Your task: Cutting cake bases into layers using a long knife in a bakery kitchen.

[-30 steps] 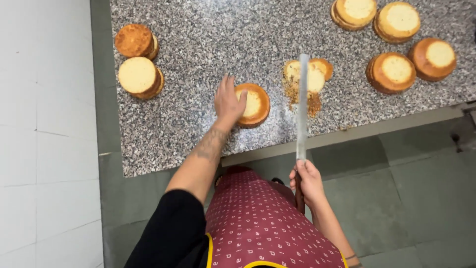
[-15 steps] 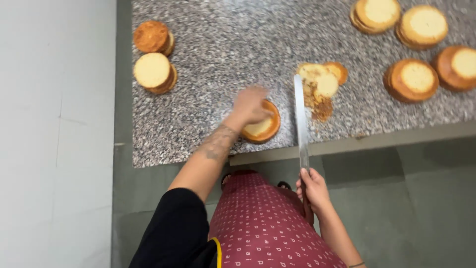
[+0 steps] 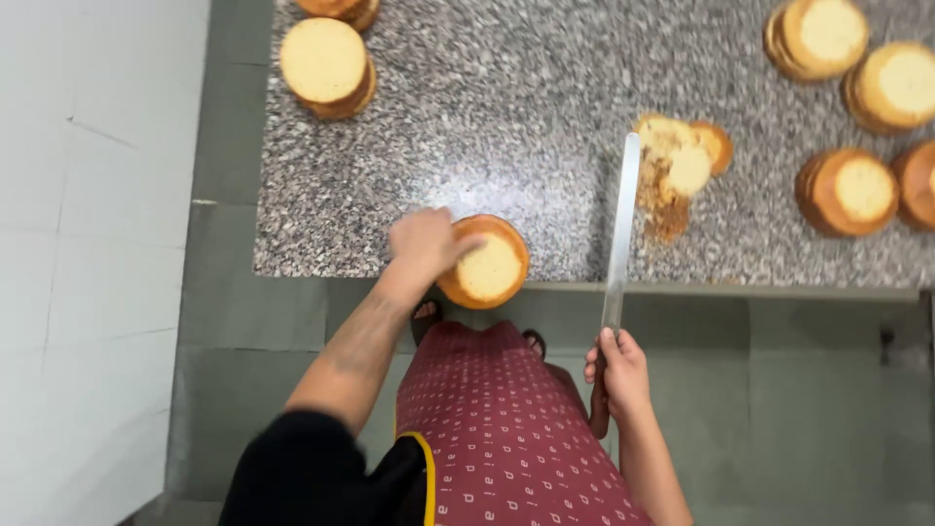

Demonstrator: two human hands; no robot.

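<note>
My left hand (image 3: 425, 244) rests on the left side of a round sponge cake (image 3: 490, 265) at the front edge of the speckled granite counter (image 3: 506, 127); the cake juts slightly past the edge. My right hand (image 3: 617, 372) grips the dark handle of a long knife (image 3: 620, 229), its flat blade pointing away over the counter, to the right of the cake. Beside the blade tip lies a heap of cut cake tops and crumbs (image 3: 677, 166).
More round cakes stand at the far left (image 3: 326, 66) and along the right side (image 3: 847, 190). A white tiled wall (image 3: 88, 244) runs down the left. Grey floor tiles (image 3: 818, 390) lie below the counter edge, my feet just under it.
My left hand has drawn the cake toward the counter's front edge. The view has shifted, and the knife has stayed upright in my right hand.
</note>
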